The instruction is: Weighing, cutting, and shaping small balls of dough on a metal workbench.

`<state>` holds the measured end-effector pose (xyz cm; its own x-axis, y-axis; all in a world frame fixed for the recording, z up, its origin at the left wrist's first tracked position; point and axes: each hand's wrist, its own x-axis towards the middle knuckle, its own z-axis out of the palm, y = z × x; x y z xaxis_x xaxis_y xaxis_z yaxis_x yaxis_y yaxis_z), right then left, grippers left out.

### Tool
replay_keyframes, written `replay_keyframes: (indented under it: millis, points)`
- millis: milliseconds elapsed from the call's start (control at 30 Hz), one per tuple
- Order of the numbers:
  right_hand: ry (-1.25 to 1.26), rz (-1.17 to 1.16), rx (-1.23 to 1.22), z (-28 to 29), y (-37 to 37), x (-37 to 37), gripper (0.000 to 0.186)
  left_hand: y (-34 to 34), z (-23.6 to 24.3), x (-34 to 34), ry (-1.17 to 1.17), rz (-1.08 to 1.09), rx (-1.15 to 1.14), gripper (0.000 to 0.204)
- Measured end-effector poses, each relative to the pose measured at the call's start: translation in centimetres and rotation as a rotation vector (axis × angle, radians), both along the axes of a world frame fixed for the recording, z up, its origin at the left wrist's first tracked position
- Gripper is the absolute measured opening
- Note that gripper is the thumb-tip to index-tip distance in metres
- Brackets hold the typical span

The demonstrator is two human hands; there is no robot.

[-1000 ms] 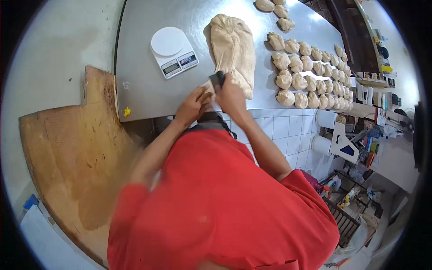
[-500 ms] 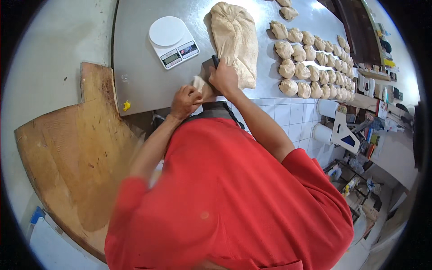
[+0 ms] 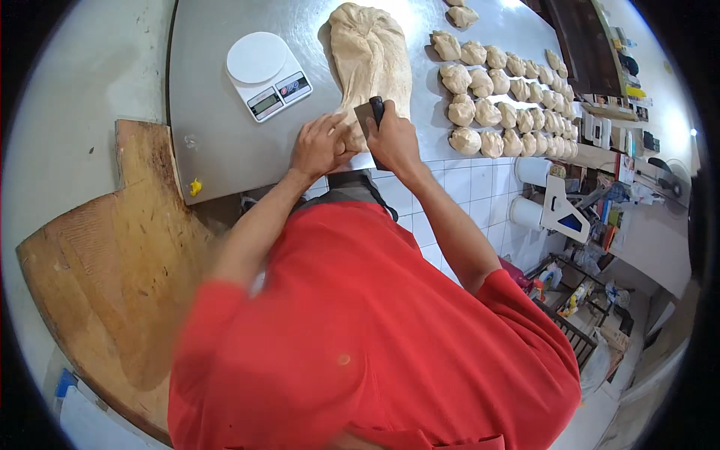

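Left hand (image 3: pixel 316 147): fingers at the near end of the dough slab (image 3: pixel 371 64); we cannot tell whether they grip.
Right hand (image 3: pixel 394 141): fingers closed around the scraper (image 3: pixel 364 119).
Dough slab position: steel table (image 3: pixel 206 142), right of the scale (image 3: pixel 259 58).

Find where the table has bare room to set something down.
Bare: the table between white scale and yellow scrap, and a narrow strip between large dough and dough pieces. Crowded: among those pieces and around left hand, right hand.

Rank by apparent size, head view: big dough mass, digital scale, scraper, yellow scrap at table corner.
1. Big dough mass
2. Digital scale
3. Scraper (visible part; right hand covers some)
4. Yellow scrap
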<state>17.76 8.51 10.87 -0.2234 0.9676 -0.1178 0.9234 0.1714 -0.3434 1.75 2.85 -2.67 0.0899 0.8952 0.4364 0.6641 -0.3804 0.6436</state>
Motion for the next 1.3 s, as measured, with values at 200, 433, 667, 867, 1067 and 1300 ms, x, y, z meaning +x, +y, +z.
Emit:
replay_keyframes:
  millis: [200,433,667,867,1067,1300]
  points:
    - [-0.071,0.062,-0.069,-1.9,0.0,-2.4,0.029,-1.1,-1.1,-1.5,0.122,-0.1,-0.175,0.05]
    - [-0.015,0.141,0.067,-7.0,-0.7,-6.1,0.025,-2.8,-2.4,-2.3,0.026,-0.014,-0.362,0.043]
    - [0.018,0.114,0.049,-8.2,-3.6,-5.5,0.03,-1.6,1.3,-3.6,0.002,0.035,0.185,0.056]
    - [0.142,0.096,-0.14,-1.0,0.2,-4.3,0.036,-2.2,-1.8,-2.8,0.052,0.055,0.136,0.078]
    - [0.246,-0.175,0.037,6.5,2.1,6.0,0.03,-0.9,6.4,-5.9,0.413,-0.351,-0.096,0.066]
    - [0.381,-0.193,-0.07,5.9,2.5,11.7,0.024,1.2,5.4,-4.6,-0.024,0.128,-0.342,0.04]
